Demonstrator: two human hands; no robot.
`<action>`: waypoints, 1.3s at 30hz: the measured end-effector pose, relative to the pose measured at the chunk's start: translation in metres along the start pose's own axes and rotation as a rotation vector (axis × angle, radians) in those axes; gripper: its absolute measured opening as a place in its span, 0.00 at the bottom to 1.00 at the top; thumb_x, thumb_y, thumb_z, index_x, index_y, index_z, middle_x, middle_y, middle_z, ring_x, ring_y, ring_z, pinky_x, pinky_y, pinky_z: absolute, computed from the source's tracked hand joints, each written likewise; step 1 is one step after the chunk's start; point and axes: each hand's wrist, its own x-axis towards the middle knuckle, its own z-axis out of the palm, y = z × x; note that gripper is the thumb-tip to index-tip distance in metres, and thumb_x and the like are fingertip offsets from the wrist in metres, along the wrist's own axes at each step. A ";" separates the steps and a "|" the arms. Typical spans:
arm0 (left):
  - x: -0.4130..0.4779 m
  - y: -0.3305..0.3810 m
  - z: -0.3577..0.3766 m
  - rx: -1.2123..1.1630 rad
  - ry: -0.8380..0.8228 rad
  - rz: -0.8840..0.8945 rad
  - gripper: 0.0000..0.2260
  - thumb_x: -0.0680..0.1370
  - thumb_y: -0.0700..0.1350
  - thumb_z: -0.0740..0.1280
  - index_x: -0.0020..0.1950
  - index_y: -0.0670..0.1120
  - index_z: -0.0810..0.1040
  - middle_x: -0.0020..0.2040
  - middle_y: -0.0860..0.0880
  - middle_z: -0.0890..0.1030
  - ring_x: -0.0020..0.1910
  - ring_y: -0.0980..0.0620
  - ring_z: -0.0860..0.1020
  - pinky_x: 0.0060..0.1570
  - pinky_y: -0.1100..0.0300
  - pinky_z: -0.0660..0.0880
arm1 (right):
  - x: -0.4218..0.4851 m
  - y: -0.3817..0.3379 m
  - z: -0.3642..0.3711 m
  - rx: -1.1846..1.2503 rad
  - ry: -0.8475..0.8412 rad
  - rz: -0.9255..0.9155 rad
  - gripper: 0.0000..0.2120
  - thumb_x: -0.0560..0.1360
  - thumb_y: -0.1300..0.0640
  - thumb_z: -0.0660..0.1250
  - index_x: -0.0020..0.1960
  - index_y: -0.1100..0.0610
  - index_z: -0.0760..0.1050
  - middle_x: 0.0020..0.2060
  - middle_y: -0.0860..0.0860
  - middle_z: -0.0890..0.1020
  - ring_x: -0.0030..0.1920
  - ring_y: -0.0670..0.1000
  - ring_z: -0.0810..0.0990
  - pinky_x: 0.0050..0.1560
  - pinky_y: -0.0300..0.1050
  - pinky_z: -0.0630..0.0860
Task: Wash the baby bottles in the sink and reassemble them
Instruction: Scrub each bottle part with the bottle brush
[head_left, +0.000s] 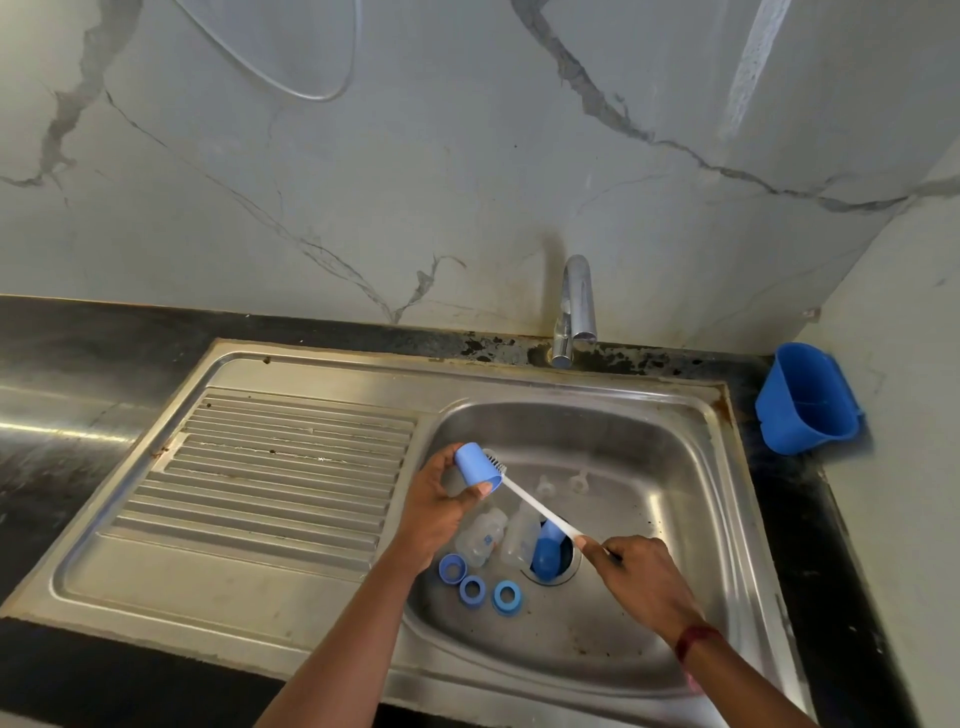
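Observation:
My left hand (435, 505) grips a blue bottle cap (477, 466) above the left side of the steel sink basin (649, 452). My right hand (641, 578) holds the white handle of a bottle brush (540, 510), whose bristles sit at the cap's mouth. Two clear bottles (480, 540) (519, 535) lie on the basin floor beside another blue cap (546, 557) near the drain. Three blue collar rings (451, 567) (472, 589) (505, 596) lie in front of them. Two clear teats (544, 486) (577, 480) rest further back.
The chrome tap (574, 312) stands behind the basin, with no water running. A ribbed draining board (280, 467) lies to the left. A blue plastic holder (808, 400) hangs on the right wall above the black countertop (78, 343).

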 end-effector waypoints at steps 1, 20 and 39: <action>0.000 0.000 -0.001 0.023 0.001 0.020 0.23 0.71 0.44 0.78 0.62 0.58 0.74 0.59 0.57 0.79 0.60 0.55 0.77 0.60 0.54 0.76 | 0.000 -0.001 0.000 0.014 -0.008 -0.003 0.30 0.76 0.34 0.60 0.27 0.54 0.58 0.21 0.46 0.61 0.24 0.47 0.59 0.28 0.37 0.63; 0.000 0.012 -0.005 -0.239 0.007 0.004 0.19 0.73 0.37 0.75 0.60 0.53 0.77 0.57 0.53 0.81 0.55 0.59 0.80 0.50 0.66 0.76 | -0.002 -0.007 0.002 0.077 -0.040 -0.009 0.29 0.76 0.37 0.62 0.27 0.55 0.62 0.23 0.49 0.64 0.24 0.47 0.60 0.28 0.36 0.64; 0.008 0.027 -0.010 -0.545 0.065 -0.063 0.17 0.68 0.47 0.76 0.55 0.45 0.81 0.49 0.49 0.86 0.51 0.51 0.82 0.51 0.57 0.76 | -0.002 -0.008 -0.001 0.090 0.002 -0.086 0.29 0.74 0.35 0.62 0.26 0.55 0.61 0.20 0.47 0.62 0.24 0.47 0.61 0.28 0.37 0.64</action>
